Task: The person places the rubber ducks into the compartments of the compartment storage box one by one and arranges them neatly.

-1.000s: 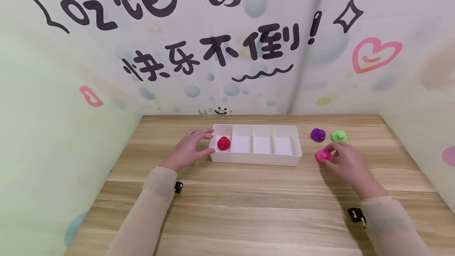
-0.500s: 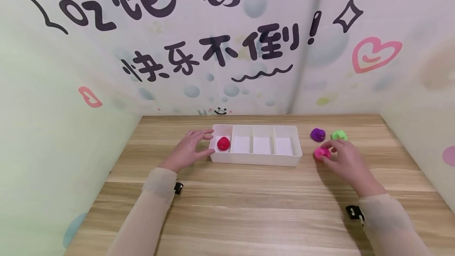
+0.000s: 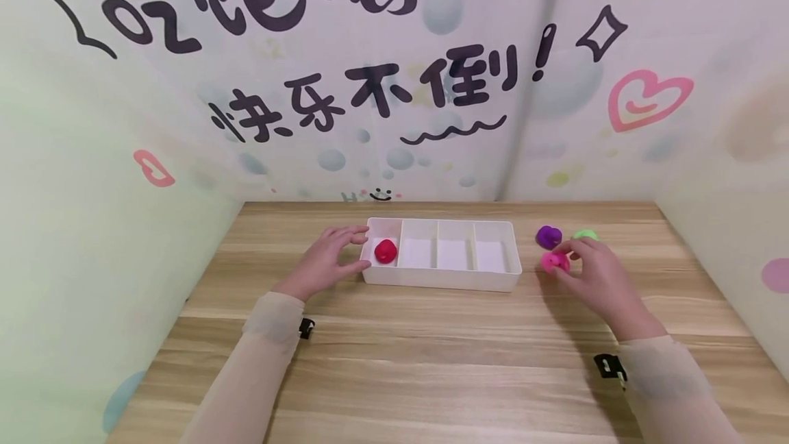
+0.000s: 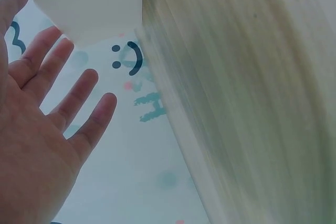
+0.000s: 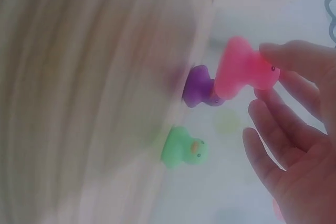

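Observation:
My right hand point(image 3: 603, 288) pinches a pink rubber duck point(image 3: 553, 262) by its head between thumb and fingers. The right wrist view has this pink duck point(image 5: 236, 69) raised off the wood. A purple rubber duck point(image 3: 548, 237) sits just behind it. Close beyond my fingers is a green rubber duck point(image 3: 585, 233), partly hidden by them. At the left end of a white divided box point(image 3: 441, 278), my left hand point(image 3: 323, 262) spreads its thumb and fingers along the end wall, fingers fairly straight. The box's leftmost compartment holds a red rubber duck point(image 3: 385, 251).
The box stands near the back of a wood-grain table point(image 3: 425, 355), with dividers making several compartments in a row. A printed wall covering point(image 3: 370, 122) rises behind the table, and walls flank both sides. Black camera straps point(image 3: 610, 366) circle the wrists.
My right hand has raised the pink duck and carried it slightly left and away from me, toward the purple duck. My left hand stays at the box's end.

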### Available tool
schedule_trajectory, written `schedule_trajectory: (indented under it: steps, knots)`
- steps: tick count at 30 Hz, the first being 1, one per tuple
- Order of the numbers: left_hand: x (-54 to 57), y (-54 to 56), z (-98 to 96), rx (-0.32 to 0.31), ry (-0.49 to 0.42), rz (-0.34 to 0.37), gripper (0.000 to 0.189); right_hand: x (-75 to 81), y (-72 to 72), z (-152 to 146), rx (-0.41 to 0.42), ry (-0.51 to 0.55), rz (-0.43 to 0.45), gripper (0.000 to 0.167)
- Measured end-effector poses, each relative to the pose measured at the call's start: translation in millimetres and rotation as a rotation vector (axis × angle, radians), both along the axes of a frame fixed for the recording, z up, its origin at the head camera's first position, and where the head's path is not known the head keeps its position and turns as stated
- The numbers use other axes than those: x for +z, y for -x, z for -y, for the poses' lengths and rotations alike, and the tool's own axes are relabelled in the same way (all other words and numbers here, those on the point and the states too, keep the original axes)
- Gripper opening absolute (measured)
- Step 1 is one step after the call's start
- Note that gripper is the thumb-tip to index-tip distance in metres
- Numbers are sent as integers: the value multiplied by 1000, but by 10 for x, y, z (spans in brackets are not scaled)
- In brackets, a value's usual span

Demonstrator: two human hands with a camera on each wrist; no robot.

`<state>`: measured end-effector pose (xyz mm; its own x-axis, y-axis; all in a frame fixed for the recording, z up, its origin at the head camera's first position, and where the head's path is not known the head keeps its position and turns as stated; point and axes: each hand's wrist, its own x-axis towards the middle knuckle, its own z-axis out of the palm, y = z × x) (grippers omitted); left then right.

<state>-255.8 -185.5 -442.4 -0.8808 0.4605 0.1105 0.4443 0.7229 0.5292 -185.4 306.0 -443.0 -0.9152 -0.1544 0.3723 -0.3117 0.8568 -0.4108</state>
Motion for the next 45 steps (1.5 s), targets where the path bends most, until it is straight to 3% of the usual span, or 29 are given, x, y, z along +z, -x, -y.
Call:
schedule_trajectory:
  steps: [31, 45]
  knots:
    - [9, 4, -6, -4, 10, 0, 53, 266, 127, 293, 52, 56, -172, 23]
    - [23, -3, -16, -1, 14, 6, 55, 394, 183, 435, 65, 74, -62, 23]
